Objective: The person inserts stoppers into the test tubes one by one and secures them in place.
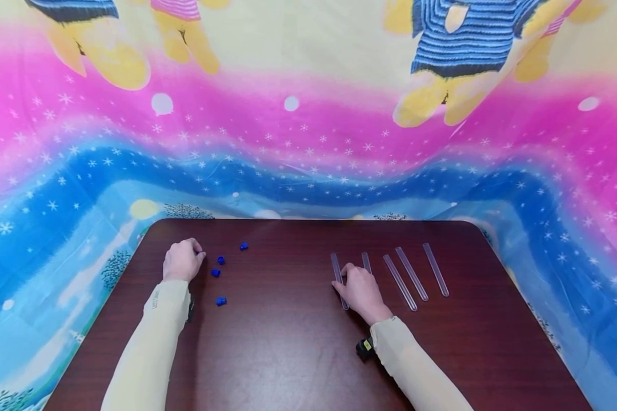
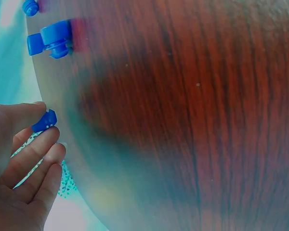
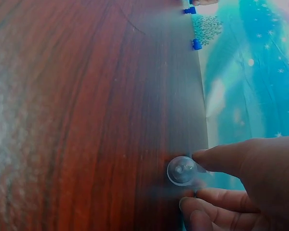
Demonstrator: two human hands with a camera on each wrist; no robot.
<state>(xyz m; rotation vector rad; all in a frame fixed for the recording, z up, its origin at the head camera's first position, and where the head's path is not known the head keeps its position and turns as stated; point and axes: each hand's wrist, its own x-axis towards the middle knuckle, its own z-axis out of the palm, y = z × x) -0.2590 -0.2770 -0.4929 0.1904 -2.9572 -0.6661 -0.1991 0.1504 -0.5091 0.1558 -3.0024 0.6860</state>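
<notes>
My left hand, near the table's far left corner, pinches a small blue cap between thumb and fingertips. Several more blue caps lie loose to its right, among them one nearest the front and one farthest back. On the right half of the table, my right hand holds a clear test tube with thumb and fingers on either side of it. The rounded end of this tube faces the right wrist camera. Partly hidden behind that hand is a second test tube.
Right of my right hand, more clear test tubes lie roughly side by side, the outermost one set slightly apart. The dark brown table has rounded far corners. A patterned cloth hangs behind it and along both sides.
</notes>
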